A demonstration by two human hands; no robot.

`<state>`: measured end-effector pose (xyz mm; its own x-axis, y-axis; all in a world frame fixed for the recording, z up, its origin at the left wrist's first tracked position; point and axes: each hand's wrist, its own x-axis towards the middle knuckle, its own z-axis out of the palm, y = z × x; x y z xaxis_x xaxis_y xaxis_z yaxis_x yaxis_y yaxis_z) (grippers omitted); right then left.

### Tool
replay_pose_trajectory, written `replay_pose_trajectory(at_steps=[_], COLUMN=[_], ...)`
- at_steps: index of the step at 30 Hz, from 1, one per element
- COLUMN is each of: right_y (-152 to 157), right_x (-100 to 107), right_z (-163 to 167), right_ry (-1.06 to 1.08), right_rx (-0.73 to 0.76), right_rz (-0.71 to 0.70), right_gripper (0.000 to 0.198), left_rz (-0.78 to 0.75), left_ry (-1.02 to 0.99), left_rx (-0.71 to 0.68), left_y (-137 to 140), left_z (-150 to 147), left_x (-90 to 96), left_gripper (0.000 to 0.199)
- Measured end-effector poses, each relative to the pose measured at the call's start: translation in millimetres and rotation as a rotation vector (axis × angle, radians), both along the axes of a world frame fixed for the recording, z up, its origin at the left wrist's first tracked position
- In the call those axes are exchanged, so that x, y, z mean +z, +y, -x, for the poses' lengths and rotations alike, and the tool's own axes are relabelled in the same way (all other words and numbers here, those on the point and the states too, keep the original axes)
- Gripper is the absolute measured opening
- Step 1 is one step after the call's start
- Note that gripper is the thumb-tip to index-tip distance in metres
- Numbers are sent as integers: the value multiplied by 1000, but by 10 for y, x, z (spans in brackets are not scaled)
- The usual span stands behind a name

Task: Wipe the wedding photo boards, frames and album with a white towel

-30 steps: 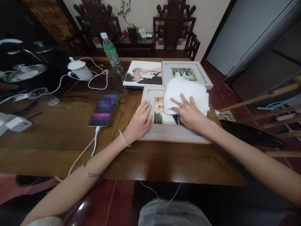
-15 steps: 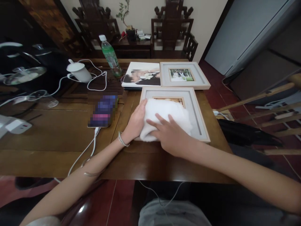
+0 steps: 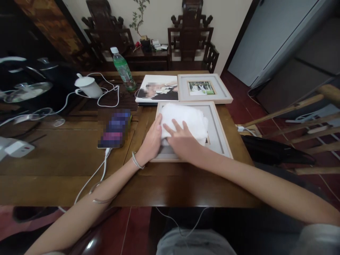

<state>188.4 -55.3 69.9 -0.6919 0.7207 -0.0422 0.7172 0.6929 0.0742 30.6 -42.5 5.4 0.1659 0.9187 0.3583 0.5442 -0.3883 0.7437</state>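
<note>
A light wooden picture frame (image 3: 221, 141) with a grey-white mat lies flat on the table before me. Over its middle is a folded white cloth (image 3: 183, 115), which hides most of the picture inside. My right hand (image 3: 183, 143) rests on the cloth's near part, fingers spread and pressing down. Along the frame's left edge lies my left hand (image 3: 152, 141), its fingers stretched out against the side and touching the cloth's left border. Behind are a second framed photo (image 3: 225, 94) and a white-edged photo panel (image 3: 142, 85), lying side by side.
To the left lie a phone (image 3: 115, 129) on a charging cable, a clear cup on its side (image 3: 57, 120) and a power strip (image 3: 18, 148). Farther back stand a lidded white mug (image 3: 89, 86) and a green-labelled bottle (image 3: 123, 69). The table's right edge is close to the frame.
The cloth and my right hand have moved away from me over the frame, uncovering its near edge. My left hand stays at the left side. The view has tilted slightly.
</note>
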Motion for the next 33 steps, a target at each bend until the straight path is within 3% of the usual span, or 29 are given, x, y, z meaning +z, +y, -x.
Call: replay_pose_trajectory(at_steps=[4, 9, 12, 15, 21, 24, 28, 33], right_y=[-394, -520, -548, -554, -427, -393, -480, -664], right_x=[125, 274, 316, 310, 221, 146, 25, 22], right_z=[-279, -766, -880, -726, -73, 25, -250, -923], right_ry=[-22, -125, -168, -159, 51, 74, 56, -10], right_rx=[139, -1, -39, -28, 106, 132, 96, -55], right_rz=[95, 109, 79, 72, 87, 63, -18, -121], right_gripper=[36, 39, 37, 33, 32, 32, 32, 29], left_rz=[-19, -49, -93, -105, -28, -27, -22, -60], left_ry=[59, 223, 281, 246, 13, -16, 157, 319], left_rx=[-13, -41, -49, -37, 23, 19, -61, -94], left_y=[22, 45, 52, 47, 11, 2, -7, 1], left_z=[10, 1, -8, -18, 0, 15, 2, 2], left_x=[-6, -15, -20, -8, 35, 33, 33, 46], left_gripper=[66, 59, 55, 53, 55, 57, 60, 57])
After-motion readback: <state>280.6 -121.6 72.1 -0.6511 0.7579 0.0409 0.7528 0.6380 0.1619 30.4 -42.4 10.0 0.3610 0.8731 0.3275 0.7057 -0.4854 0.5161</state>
